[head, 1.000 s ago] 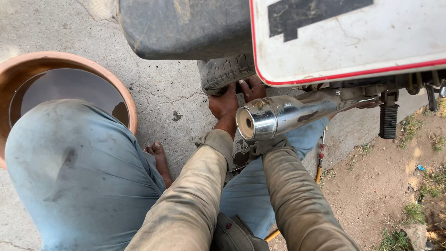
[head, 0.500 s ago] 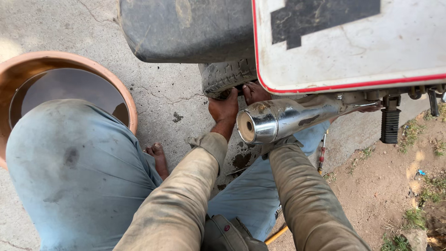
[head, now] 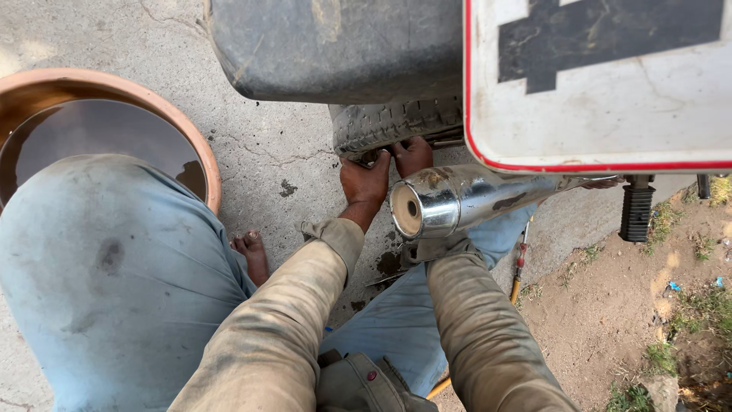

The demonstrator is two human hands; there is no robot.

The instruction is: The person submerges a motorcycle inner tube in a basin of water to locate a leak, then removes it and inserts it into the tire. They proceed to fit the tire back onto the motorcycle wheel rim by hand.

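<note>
Both hands sit at the rear tyre [head: 396,122] of the motorbike, under the dark mudguard [head: 335,46]. Our left hand [head: 366,181] lies flat against the lower tread, fingers spread a little and pointing up, gripping nothing that we can see. Our right hand [head: 412,155] is just beside it, touching the tyre too, fingers curled toward the tread; the lower part is hidden behind the chrome exhaust pipe [head: 457,200], so we cannot tell if it holds anything (thumb side is all we get). The exhaust runs across from the right, its round open end facing us, directly above our right forearm. Sleeves are tan and grimy, jeans pale blue, with the left knee [head: 114,267] filling the lower left.

A round terracotta-coloured basin [head: 202,152] with dark water sits on the cracked concrete ground [head: 282,152], partly hidden behind that knee. A bare foot [head: 253,255] shows between knee and left sleeve. A white plate with a red border [head: 595,114] covers the top right. A black footpeg [head: 637,214] hangs below it. A screwdriver with a yellow handle [head: 519,267] lies on the ground by our right leg, near the edge of the dirt and grass patch [head: 671,320].
</note>
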